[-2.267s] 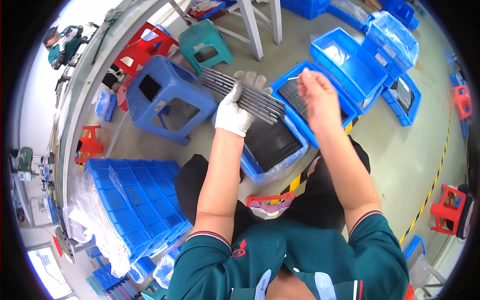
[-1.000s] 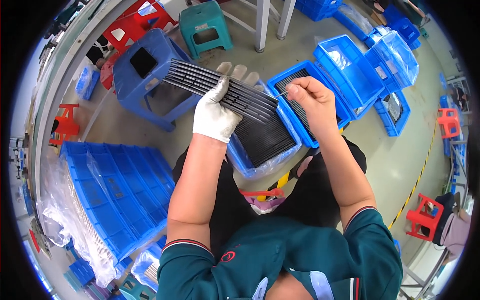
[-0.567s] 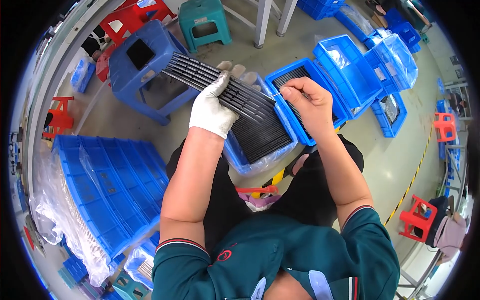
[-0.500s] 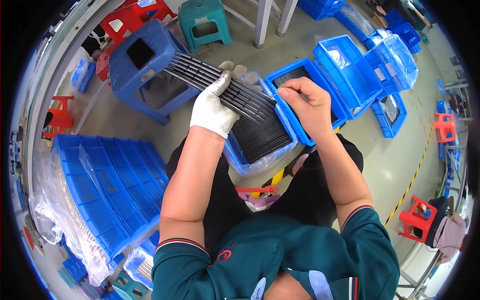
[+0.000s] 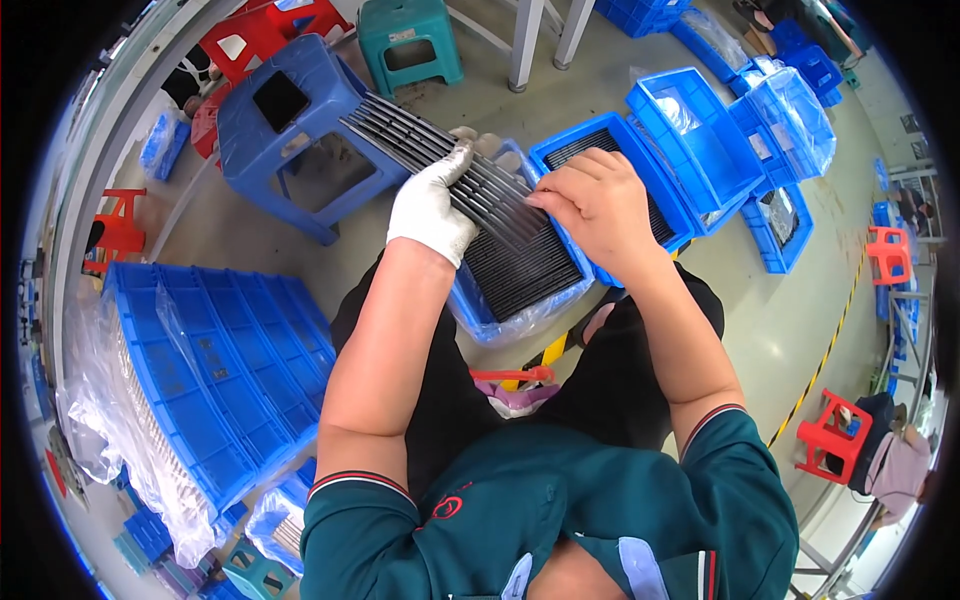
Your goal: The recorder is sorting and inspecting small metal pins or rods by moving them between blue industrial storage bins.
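Note:
My left hand (image 5: 432, 208), in a white glove, is closed round a bundle of dark metal rods (image 5: 405, 135) held at a slant. Bare and pinched, my right hand (image 5: 592, 205) is at the bundle's lower right end; what its fingertips hold, if anything, is too small to make out. Below the bundle, a plastic-lined blue bin (image 5: 487, 333) is filled with rows of similar dark rods (image 5: 530, 275). Another blue bin (image 5: 684, 222) with dark rods stands to its right, partly behind my right hand.
A blue stool (image 5: 235, 125) with a flat black object (image 5: 281, 100) on top stands at the far left, by a green stool (image 5: 405, 45). Stacked blue crates (image 5: 230, 370) rise beside my left arm. More blue bins (image 5: 695, 135) lie to the right.
My right hand has turned and moved slightly left, closer to the rod ends. The bundle in my left hand has shifted a little right, its lower end now blurred.

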### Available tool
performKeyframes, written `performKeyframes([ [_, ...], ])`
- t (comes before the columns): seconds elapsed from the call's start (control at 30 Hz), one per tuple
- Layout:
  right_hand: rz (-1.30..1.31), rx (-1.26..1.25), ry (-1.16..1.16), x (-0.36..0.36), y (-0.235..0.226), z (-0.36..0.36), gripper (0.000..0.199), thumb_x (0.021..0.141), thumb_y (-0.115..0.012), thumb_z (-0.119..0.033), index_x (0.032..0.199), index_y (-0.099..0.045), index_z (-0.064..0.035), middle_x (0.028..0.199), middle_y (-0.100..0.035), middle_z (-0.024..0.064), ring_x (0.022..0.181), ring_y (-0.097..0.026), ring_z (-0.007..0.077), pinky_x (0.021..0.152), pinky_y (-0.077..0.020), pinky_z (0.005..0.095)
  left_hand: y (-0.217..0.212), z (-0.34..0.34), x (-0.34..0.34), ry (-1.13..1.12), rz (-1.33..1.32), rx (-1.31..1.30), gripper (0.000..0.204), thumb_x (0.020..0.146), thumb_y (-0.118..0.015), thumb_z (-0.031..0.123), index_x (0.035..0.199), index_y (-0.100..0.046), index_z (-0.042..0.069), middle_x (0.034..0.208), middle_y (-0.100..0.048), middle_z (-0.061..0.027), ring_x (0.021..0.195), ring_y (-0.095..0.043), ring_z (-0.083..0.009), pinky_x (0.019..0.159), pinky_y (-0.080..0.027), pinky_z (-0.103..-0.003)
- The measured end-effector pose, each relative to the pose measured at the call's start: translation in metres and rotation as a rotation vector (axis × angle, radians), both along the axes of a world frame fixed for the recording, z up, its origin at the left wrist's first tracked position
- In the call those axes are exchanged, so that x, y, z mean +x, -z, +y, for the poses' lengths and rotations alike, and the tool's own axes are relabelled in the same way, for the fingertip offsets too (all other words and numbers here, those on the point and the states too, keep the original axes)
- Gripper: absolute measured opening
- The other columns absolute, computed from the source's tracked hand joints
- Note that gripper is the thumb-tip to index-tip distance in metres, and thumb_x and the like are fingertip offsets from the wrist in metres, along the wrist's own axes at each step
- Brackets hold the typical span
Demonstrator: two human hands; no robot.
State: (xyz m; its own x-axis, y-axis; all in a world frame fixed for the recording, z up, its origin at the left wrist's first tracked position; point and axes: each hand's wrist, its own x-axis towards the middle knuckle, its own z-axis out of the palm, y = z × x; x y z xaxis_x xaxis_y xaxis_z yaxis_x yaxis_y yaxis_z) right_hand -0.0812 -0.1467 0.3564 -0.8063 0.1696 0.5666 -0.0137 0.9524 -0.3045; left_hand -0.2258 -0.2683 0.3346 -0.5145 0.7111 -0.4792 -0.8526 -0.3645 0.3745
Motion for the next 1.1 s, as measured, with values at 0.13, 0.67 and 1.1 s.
performKeyframes([
  [0.13,-0.019,0.033,-0.015,0.0,-0.005,0.0,0.009,0.074,-0.073,-0.014,0.079,-0.067,-0.009,0.074,-0.063,0.0042,0.073,-0.058,0.024,0.068,-0.0438,0.0356,0.001,0.001,0.001,-0.021,0.023,-0.038,0.012,0.092,-0.054,0.004,0.104,-0.058,0.006,0.11,-0.062,-0.0169,0.094,-0.064,-0.0356,0.081,-0.055,-0.054],
  [0.67,-0.033,-0.415,0.087,0.004,-0.003,0.001,0.01,0.081,-0.071,-0.01,0.086,-0.068,-0.0024,0.083,-0.065,0.0083,0.078,-0.063,0.022,0.069,-0.0495,0.0312,0.001,-0.003,-0.006,0.013,0.037,0.036,0.017,0.095,-0.051,0.006,0.11,-0.06,0.006,0.108,-0.063,-0.0153,0.098,-0.064,-0.0293,0.085,-0.055,-0.048],
  [1.1,-0.064,-0.4,0.044,0.002,-0.004,0.004,0.01,0.079,-0.073,-0.01,0.082,-0.068,-0.0028,0.078,-0.065,0.0072,0.075,-0.061,0.0205,0.068,-0.0486,0.0311,-0.003,-0.01,-0.008,0.043,0.089,0.082,0.027,0.096,-0.047,0.005,0.122,-0.054,0.005,0.117,-0.059,-0.0183,0.102,-0.063,-0.0323,0.089,-0.055,-0.052],
])
